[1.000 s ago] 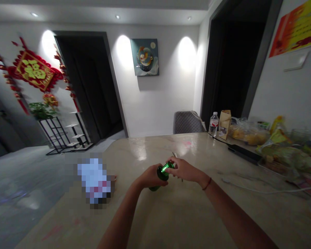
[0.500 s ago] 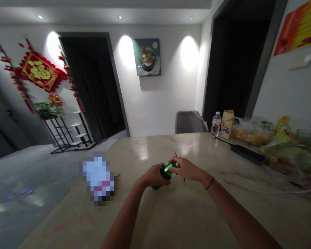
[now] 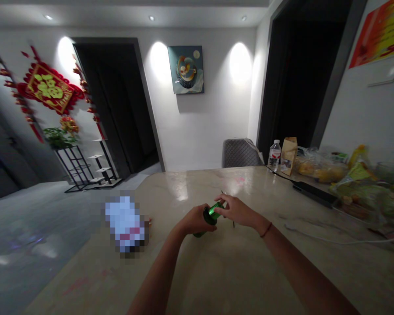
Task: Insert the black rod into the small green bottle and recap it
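Note:
Above the middle of the table, my left hand [image 3: 197,219] is wrapped round a dark green tube-like object. Its black round end [image 3: 209,216] faces the right, and a bit of its green body [image 3: 199,234] shows below the palm. At that end is a shiny green cylinder [image 3: 216,210]. The thumb and fingers of my right hand [image 3: 233,210] close on this cylinder from the right. Whether the cylinder is inside the tube or only against it, I cannot tell. A thin dark stick-like thing [image 3: 233,223] shows partly behind my right hand.
A blurred-out pale block [image 3: 124,223] lies at the table's left. To the right are a water bottle [image 3: 274,155], a paper bag [image 3: 288,156], plastic bags of food [image 3: 321,168], a black bar-shaped device [image 3: 313,193] and a white cable [image 3: 335,240]. A grey chair [image 3: 241,153] stands behind the table.
The fingers of my right hand have shifted slightly on the green cylinder. My left hand keeps its hold on the tube. The whole view has tilted a little.

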